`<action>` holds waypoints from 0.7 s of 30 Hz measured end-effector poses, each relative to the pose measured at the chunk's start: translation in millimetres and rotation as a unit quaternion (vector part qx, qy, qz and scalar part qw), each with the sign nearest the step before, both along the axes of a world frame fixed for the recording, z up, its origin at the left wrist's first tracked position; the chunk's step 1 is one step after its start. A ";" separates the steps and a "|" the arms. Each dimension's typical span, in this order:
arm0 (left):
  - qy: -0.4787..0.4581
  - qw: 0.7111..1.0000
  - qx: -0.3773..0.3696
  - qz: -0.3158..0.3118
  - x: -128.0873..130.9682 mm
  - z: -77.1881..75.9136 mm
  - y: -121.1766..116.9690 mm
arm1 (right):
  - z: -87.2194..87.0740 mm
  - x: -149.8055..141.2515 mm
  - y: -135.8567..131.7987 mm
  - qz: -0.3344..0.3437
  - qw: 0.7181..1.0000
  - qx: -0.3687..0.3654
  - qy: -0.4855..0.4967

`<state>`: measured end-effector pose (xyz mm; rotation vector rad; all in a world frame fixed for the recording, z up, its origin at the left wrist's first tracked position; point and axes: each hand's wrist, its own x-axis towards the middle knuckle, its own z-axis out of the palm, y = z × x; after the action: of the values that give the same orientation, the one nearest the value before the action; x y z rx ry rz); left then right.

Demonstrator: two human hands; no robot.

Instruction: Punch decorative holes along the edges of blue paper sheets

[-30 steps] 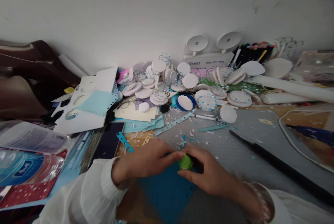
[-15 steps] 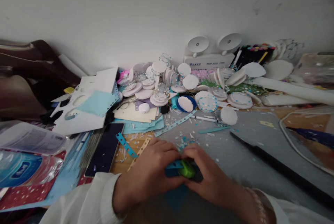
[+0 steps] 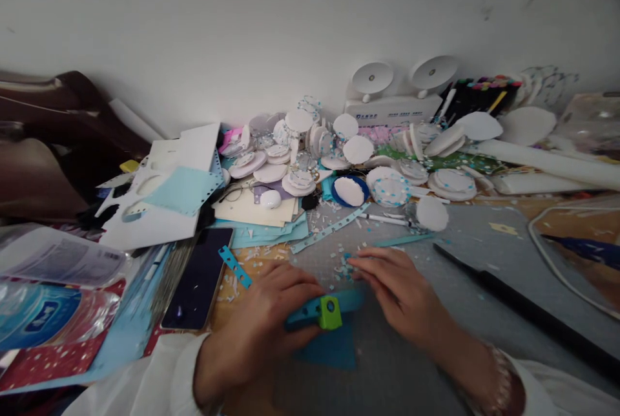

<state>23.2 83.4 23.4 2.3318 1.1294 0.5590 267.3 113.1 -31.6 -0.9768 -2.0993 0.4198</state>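
My left hand (image 3: 268,312) is closed round a blue paper strip (image 3: 303,314) with a row of punched holes. A small green craft punch (image 3: 330,312) sits on that strip, just beyond my left fingertips. My right hand (image 3: 407,293) is apart from the punch, its fingers stretched out toward a scatter of tiny blue and white punched paper bits (image 3: 345,269). Whether a bit is between its fingertips is too small to make out. Under the punch, a piece of blue paper (image 3: 332,346) lies on the grey mat (image 3: 402,364).
A phone (image 3: 197,280) and a punched blue strip (image 3: 235,266) lie on the left. A black tool with a long handle (image 3: 523,306) crosses the mat's right side. White discs (image 3: 358,149) crowd the back near the wall. A plastic tissue pack (image 3: 48,312) lies far left.
My right hand has let go of the green punch and moved up and right, its fingers opening out. The left hand keeps the blue strip, and the punch now shows fully.
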 end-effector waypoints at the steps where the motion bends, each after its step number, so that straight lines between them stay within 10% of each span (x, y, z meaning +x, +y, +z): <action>1: 0.005 1.000 0.001 -0.002 -0.1 -0.4 0.6 | -1.7 -0.2 0.7 0.006 1.000 0.007 -0.014; 21: 0.030 0.996 0.077 -0.043 11.2 -2.6 5.6 | 20.0 -11.5 -19.5 0.137 0.987 -0.082 0.008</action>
<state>34.4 89.0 20.8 2.5314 1.0398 0.5651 255.8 93.6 -11.6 -0.7735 -2.2179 0.7479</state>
